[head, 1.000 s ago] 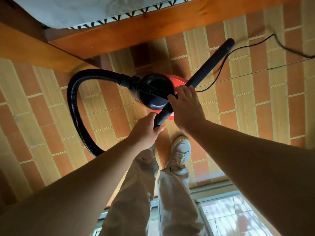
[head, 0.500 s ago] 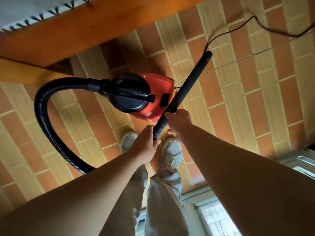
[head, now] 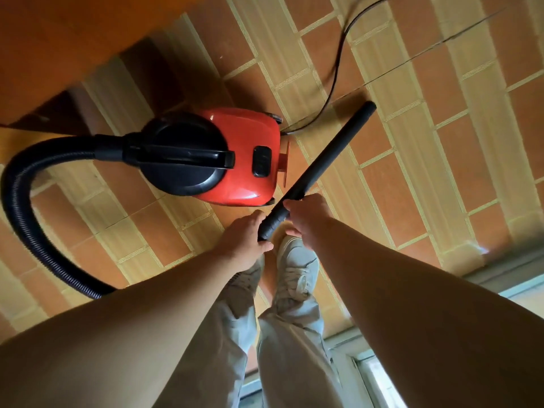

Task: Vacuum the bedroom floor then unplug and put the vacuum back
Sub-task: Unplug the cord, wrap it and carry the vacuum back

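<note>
Two hands gripped the long black plastic vacuum tube (head: 322, 159) with curled fingers, the left hand (head: 245, 240) at its near end, the right hand (head: 306, 214) just above, its axis pointing forward-right, beside the red-and-black canister vacuum (head: 247, 172) (standing on the floor, to the left).

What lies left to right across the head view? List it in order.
black hose → red vacuum body → left hand → right hand. Both hands grip the black tube, left out for overlap.

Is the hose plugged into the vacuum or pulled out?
Plugged in: the hose runs unbroken into the black front of the vacuum.
</note>
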